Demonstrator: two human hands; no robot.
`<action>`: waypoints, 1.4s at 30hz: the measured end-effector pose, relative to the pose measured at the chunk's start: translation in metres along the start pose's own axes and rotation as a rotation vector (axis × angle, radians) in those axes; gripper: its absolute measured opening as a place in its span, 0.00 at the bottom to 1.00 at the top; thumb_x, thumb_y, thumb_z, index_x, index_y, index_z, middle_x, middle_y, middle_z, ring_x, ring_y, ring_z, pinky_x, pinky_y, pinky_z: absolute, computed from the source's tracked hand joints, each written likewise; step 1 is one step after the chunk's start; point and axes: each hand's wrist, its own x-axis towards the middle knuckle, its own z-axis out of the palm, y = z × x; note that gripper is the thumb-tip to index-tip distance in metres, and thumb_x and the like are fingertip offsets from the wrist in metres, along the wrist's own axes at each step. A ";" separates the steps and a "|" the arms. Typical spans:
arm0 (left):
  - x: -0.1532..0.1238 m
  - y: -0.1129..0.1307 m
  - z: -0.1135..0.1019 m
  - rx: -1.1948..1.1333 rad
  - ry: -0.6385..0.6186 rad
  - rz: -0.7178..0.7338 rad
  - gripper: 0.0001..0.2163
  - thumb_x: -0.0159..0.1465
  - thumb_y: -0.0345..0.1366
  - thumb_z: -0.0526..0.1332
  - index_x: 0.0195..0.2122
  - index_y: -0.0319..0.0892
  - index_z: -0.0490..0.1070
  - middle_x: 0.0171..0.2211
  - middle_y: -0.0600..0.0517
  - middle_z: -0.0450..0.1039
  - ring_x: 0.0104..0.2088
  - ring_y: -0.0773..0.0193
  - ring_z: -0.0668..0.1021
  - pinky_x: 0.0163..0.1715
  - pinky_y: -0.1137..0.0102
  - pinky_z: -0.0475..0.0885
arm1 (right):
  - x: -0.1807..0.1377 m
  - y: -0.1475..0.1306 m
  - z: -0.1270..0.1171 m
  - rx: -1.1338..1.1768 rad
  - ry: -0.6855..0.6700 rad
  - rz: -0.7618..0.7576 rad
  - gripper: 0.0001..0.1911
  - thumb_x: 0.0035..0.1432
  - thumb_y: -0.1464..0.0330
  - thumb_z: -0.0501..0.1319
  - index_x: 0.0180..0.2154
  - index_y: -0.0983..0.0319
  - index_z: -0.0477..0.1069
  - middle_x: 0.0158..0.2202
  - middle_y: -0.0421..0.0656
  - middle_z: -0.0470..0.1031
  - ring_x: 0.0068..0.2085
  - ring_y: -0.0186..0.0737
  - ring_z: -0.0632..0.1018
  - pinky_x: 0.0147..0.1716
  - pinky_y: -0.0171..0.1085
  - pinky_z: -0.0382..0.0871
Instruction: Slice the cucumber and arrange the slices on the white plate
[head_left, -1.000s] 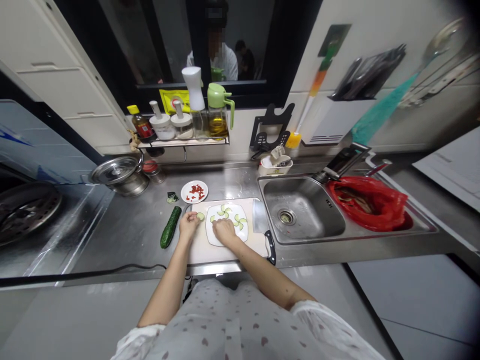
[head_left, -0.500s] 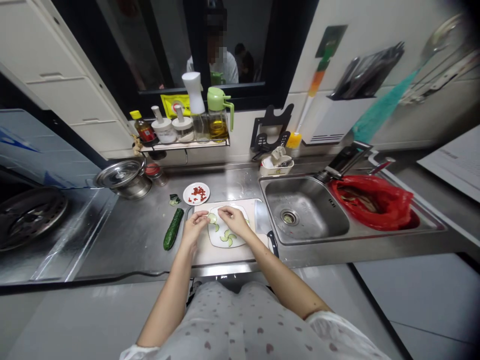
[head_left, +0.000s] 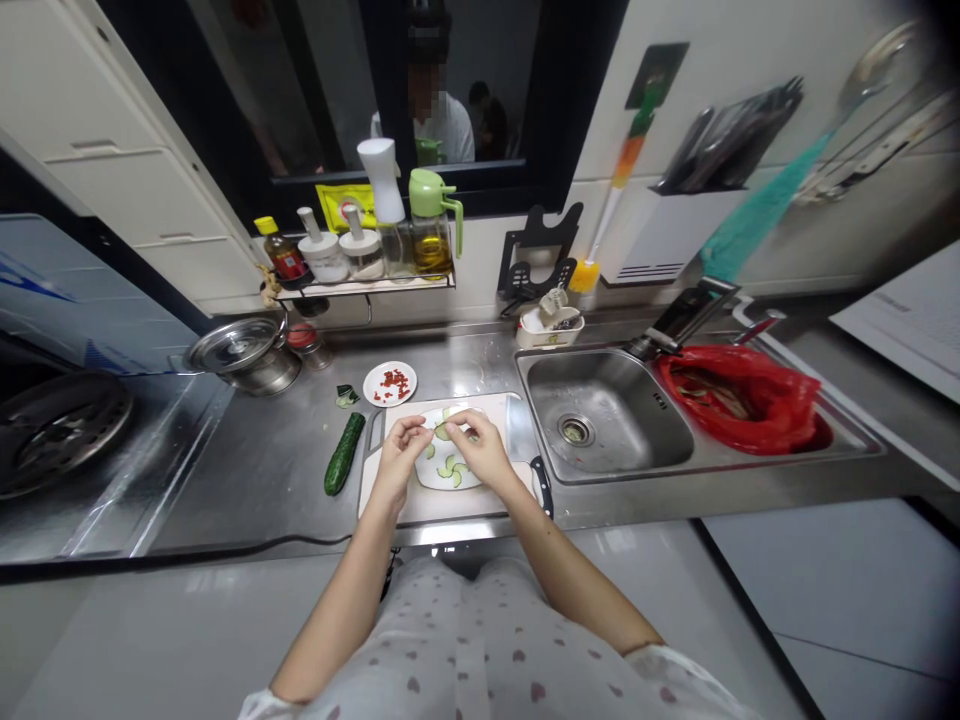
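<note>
A white plate point(head_left: 442, 478) with several cucumber slices point(head_left: 451, 467) lies on a pale cutting board point(head_left: 427, 505) near the counter's front edge. My left hand point(head_left: 399, 452) and my right hand point(head_left: 480, 445) meet over the plate's far side, fingers pinched together on a cucumber slice point(head_left: 442, 432). A whole cucumber point(head_left: 343, 453) lies left of the board. A cleaver point(head_left: 534, 462) rests at the board's right edge, mostly hidden behind my right hand.
A small dish of red bits point(head_left: 389, 383) and a cucumber end point(head_left: 346, 396) sit behind the board. The sink point(head_left: 600, 425) is to the right, a red bag point(head_left: 739, 397) beyond it. A lidded pot point(head_left: 240, 350) and condiment shelf point(head_left: 360, 262) stand at the back left.
My right hand moved from the plate's near edge up to its far side. My left hand came in from the board's left to meet it over a slice.
</note>
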 end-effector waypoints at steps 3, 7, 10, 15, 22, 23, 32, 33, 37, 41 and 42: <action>-0.008 -0.003 0.003 -0.088 -0.043 -0.210 0.19 0.51 0.50 0.69 0.34 0.40 0.72 0.27 0.55 0.71 0.23 0.74 0.70 0.20 0.78 0.57 | -0.001 -0.008 -0.008 -0.075 0.061 -0.105 0.08 0.60 0.64 0.59 0.34 0.58 0.75 0.35 0.44 0.76 0.42 0.41 0.74 0.38 0.38 0.67; -0.015 -0.004 0.006 -0.294 -0.277 -0.491 0.23 0.55 0.57 0.64 0.34 0.38 0.71 0.23 0.54 0.70 0.20 0.73 0.70 0.17 0.79 0.57 | -0.005 -0.013 -0.014 -0.132 0.075 -0.217 0.06 0.61 0.66 0.60 0.35 0.57 0.76 0.36 0.44 0.76 0.44 0.42 0.73 0.46 0.43 0.66; -0.015 -0.003 0.009 -0.363 -0.346 -0.573 0.21 0.58 0.55 0.62 0.33 0.38 0.71 0.22 0.53 0.69 0.19 0.72 0.70 0.16 0.78 0.58 | -0.007 -0.014 -0.016 -0.169 0.034 -0.270 0.07 0.62 0.67 0.60 0.36 0.57 0.77 0.37 0.44 0.75 0.45 0.43 0.73 0.47 0.44 0.66; -0.012 -0.002 0.012 -0.411 -0.295 -0.541 0.11 0.57 0.42 0.66 0.32 0.39 0.70 0.22 0.55 0.69 0.20 0.72 0.71 0.18 0.78 0.63 | -0.008 -0.013 -0.020 -0.227 -0.033 -0.313 0.08 0.63 0.67 0.59 0.38 0.55 0.77 0.39 0.44 0.75 0.46 0.43 0.71 0.48 0.45 0.65; -0.010 0.003 0.013 -0.289 -0.229 -0.315 0.13 0.48 0.36 0.72 0.31 0.39 0.71 0.26 0.56 0.70 0.24 0.75 0.70 0.23 0.80 0.64 | -0.010 -0.009 -0.026 -0.248 -0.061 -0.289 0.08 0.63 0.66 0.58 0.39 0.55 0.77 0.40 0.45 0.74 0.47 0.44 0.71 0.49 0.45 0.65; -0.010 0.004 0.013 -0.265 -0.219 -0.291 0.13 0.48 0.36 0.72 0.31 0.39 0.71 0.26 0.56 0.70 0.24 0.75 0.70 0.23 0.79 0.64 | -0.010 -0.009 -0.026 -0.245 -0.066 -0.282 0.08 0.63 0.65 0.58 0.40 0.55 0.77 0.40 0.45 0.74 0.47 0.44 0.71 0.49 0.45 0.65; -0.008 0.005 0.017 -0.163 -0.123 -0.103 0.15 0.43 0.36 0.74 0.30 0.39 0.73 0.24 0.56 0.72 0.24 0.74 0.69 0.28 0.76 0.64 | -0.007 -0.014 -0.030 -0.279 -0.120 -0.338 0.08 0.63 0.64 0.59 0.38 0.57 0.76 0.37 0.45 0.75 0.44 0.44 0.70 0.47 0.44 0.64; -0.007 0.005 0.016 -0.145 -0.115 -0.079 0.15 0.43 0.36 0.74 0.30 0.39 0.73 0.24 0.57 0.72 0.24 0.74 0.70 0.29 0.75 0.64 | -0.007 -0.015 -0.030 -0.281 -0.124 -0.348 0.07 0.63 0.64 0.59 0.38 0.57 0.76 0.36 0.45 0.75 0.44 0.43 0.70 0.46 0.44 0.64; -0.006 0.003 0.011 -0.072 -0.108 -0.004 0.15 0.44 0.36 0.74 0.32 0.39 0.73 0.24 0.57 0.72 0.26 0.72 0.71 0.31 0.75 0.65 | -0.007 -0.019 -0.028 -0.277 -0.137 -0.349 0.07 0.63 0.66 0.58 0.36 0.58 0.75 0.36 0.44 0.75 0.43 0.43 0.70 0.45 0.43 0.64; -0.006 0.003 0.009 -0.035 -0.094 0.032 0.16 0.44 0.37 0.74 0.32 0.39 0.73 0.25 0.56 0.72 0.27 0.71 0.72 0.32 0.75 0.65 | -0.008 -0.020 -0.022 -0.243 -0.131 -0.287 0.07 0.62 0.67 0.58 0.33 0.58 0.73 0.34 0.44 0.75 0.42 0.42 0.71 0.45 0.42 0.65; -0.006 0.003 0.010 -0.034 -0.087 0.037 0.16 0.44 0.37 0.74 0.32 0.40 0.73 0.25 0.56 0.72 0.27 0.71 0.72 0.31 0.75 0.65 | -0.008 -0.020 -0.020 -0.226 -0.121 -0.265 0.07 0.62 0.67 0.58 0.32 0.58 0.73 0.34 0.43 0.75 0.42 0.42 0.71 0.44 0.42 0.65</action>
